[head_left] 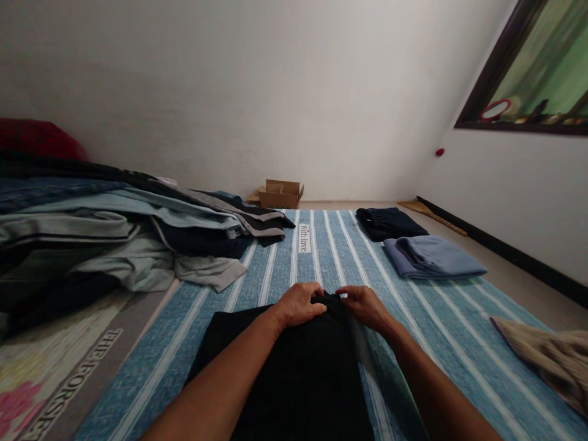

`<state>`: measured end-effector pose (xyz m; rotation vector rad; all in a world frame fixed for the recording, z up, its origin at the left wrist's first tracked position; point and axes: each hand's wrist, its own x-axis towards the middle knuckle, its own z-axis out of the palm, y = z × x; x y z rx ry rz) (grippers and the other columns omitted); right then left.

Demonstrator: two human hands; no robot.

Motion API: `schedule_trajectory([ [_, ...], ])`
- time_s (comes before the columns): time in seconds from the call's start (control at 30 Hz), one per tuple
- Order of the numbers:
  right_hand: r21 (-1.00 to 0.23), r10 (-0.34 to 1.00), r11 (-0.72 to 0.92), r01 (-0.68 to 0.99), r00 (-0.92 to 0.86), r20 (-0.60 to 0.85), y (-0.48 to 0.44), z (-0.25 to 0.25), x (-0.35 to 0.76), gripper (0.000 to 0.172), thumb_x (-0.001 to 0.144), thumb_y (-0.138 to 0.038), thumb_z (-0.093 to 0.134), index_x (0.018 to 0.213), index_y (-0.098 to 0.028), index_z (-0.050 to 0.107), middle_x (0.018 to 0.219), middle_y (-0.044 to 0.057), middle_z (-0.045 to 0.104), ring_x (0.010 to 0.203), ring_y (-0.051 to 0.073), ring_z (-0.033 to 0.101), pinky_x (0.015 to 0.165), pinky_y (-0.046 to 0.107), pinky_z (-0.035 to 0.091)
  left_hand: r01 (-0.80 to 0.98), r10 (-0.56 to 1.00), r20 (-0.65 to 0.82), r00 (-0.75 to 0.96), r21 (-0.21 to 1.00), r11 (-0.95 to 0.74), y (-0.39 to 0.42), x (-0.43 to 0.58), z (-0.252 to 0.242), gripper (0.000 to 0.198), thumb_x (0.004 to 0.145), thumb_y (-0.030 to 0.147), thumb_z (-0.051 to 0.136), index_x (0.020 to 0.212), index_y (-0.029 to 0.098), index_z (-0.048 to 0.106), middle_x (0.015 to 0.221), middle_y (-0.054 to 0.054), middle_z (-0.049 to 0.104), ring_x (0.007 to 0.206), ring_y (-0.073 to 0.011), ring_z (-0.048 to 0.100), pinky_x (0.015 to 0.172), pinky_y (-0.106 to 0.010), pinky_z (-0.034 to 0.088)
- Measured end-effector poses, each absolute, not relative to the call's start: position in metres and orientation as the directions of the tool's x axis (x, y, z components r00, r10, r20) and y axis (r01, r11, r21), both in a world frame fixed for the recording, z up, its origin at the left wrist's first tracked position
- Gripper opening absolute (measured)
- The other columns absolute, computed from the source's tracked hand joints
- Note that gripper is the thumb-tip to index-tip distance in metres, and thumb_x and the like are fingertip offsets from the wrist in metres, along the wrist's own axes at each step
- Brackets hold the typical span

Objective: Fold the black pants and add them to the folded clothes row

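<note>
1. While the left hand and right hand grip its far edge, the black garment lies near on the blue-striped mat.
2. Far: white wall, one cardboard box.
3. Right: two folded garments.
4. Left: one clothes heap.

left: clothes heap | right: folded clothes | centre: garment on mat | behind: cardboard box

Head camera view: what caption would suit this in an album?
Left hand and right hand hold black cloth on a striped mat.
</note>
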<state>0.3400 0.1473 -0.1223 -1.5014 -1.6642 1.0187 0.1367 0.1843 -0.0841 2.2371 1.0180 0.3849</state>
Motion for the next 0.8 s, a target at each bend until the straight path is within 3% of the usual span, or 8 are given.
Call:
schedule_trajectory([
  [0.1,-0.907,0.974,0.033,0.421,-0.219,-0.066,0.153,-0.125,0.343,0.029,0.076,-0.030,0.053,0.096,-0.015,0.067,0.056,-0.001,0.054,0.049,0.012,0.046,0.048,0.024,0.035,0.566,0.754,-0.003,0.657,0.663,-0.490,0.184,0.136,-0.083,0.025,0.066,0.028,0.060,0.090,0.019,0.062,0.081,-0.001,0.065,0.080,-0.0189,0.060,0.070,-0.026,0.042],
  [0.27,-0.916,0.939,0.054,0.399,-0.332,-0.089,0.156,-0.115,0.348,0.018,0.072,-0.023,0.053,0.079,-0.016,0.068,0.058,-0.001,0.053,0.053,0.012,0.046,0.052,0.023,0.037,0.567,0.757,-0.013,0.654,0.670,-0.479,0.183,0.135,-0.080,0.029,0.065,0.028,0.060,0.092,0.019,0.061,0.080,-0.001,0.063,0.078,-0.0184,0.060,0.069,-0.026,0.042],
  [0.4,-0.919,0.941,0.063,0.388,-0.329,-0.075,0.157,-0.115,0.350,0.021,0.072,-0.024,0.054,0.089,-0.016,0.065,0.061,-0.002,0.054,0.055,0.011,0.046,0.052,0.022,0.036,0.563,0.756,-0.019,0.655,0.679,-0.471,0.182,0.134,-0.078,0.026,0.066,0.027,0.059,0.091,0.019,0.061,0.078,0.000,0.063,0.078,-0.0179,0.060,0.068,-0.025,0.042],
  [0.5,-0.909,0.949,0.082,0.408,-0.311,-0.055,0.157,-0.117,0.350,0.025,0.071,-0.022,0.053,0.094,-0.015,0.063,0.062,-0.003,0.053,0.054,0.010,0.044,0.051,0.021,0.034,0.566,0.758,-0.037,0.651,0.690,-0.451,0.181,0.134,-0.076,0.027,0.066,0.026,0.059,0.092,0.019,0.061,0.080,0.000,0.064,0.078,-0.0175,0.060,0.069,-0.025,0.042],
  [0.8,-0.807,0.927,0.217,0.549,-0.375,-0.006,0.155,-0.107,0.342,0.027,0.067,-0.011,0.044,0.078,-0.017,0.068,0.057,-0.004,0.051,0.056,0.011,0.044,0.052,0.021,0.029,0.580,0.772,-0.066,0.633,0.700,-0.416,0.183,0.133,-0.075,0.027,0.067,0.026,0.059,0.092,0.019,0.063,0.086,-0.001,0.065,0.083,-0.0173,0.061,0.074,-0.025,0.043],
])
